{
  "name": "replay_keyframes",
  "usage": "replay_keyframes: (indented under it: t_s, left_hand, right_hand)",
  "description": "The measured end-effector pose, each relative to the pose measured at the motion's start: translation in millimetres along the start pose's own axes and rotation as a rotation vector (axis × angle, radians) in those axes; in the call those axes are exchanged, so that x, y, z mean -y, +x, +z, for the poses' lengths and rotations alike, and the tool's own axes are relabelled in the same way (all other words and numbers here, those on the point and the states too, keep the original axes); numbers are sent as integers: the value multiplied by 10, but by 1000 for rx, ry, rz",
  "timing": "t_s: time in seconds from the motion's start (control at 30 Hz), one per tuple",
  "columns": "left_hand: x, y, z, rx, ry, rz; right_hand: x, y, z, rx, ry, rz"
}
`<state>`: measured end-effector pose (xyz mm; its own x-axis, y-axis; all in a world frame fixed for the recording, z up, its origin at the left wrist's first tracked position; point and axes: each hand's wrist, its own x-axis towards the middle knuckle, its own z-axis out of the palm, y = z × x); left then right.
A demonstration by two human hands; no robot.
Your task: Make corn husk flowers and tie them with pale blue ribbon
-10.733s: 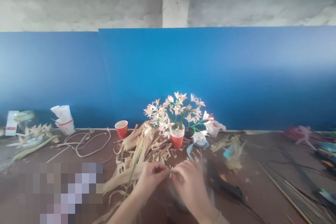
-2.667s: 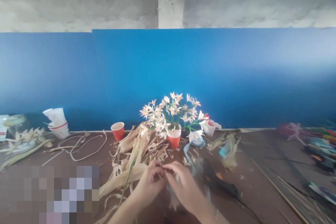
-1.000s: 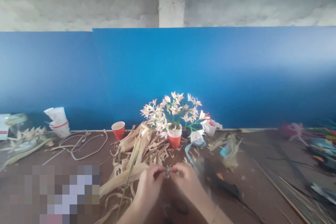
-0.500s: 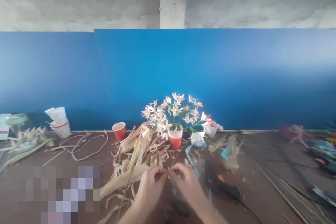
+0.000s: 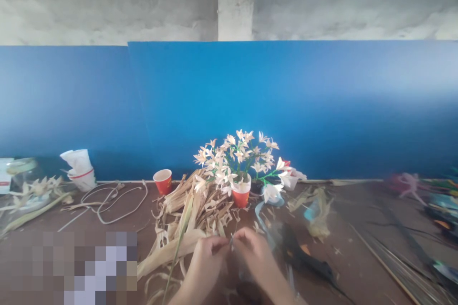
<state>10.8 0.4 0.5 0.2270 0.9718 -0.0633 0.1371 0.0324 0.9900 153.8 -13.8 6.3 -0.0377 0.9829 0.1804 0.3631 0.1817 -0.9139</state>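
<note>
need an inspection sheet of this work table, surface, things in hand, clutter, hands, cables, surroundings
surface: brown table, scattered with scraps; lower left is pixelated, unreadable
job's things: small pale piece between the fingers, too small to identify
clutter: dried husks heaped beside a cup of white flowers; another red cup upright; dark tool lying at right, blurred
hands: left hand and right hand bare, fingers together on the piece
cables: white cord loosely looped at left; thin black cord trailing from the dark tool
surroundings: blue panel behind, concrete wall above; other people: nothing seen
</note>
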Motion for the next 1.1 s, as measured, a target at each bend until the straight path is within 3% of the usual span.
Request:
replay_keyframes:
  t_s: [0.17, 0.53, 0.83, 1.1]
  left_hand:
    - [48, -12, 13, -56, 96, 34]
    - [87, 23, 13, -107, -11, -7]
    - [27, -19, 5, -155, 220, 59]
    - [11, -39, -34, -201, 338, 121]
  right_hand:
    - [-12, 18, 17, -36, 37, 58]
    - [-64, 39, 17, 24, 105, 105]
    - [3, -14, 42, 39, 60, 42]
    - [-104, 31, 106, -5, 23, 43]
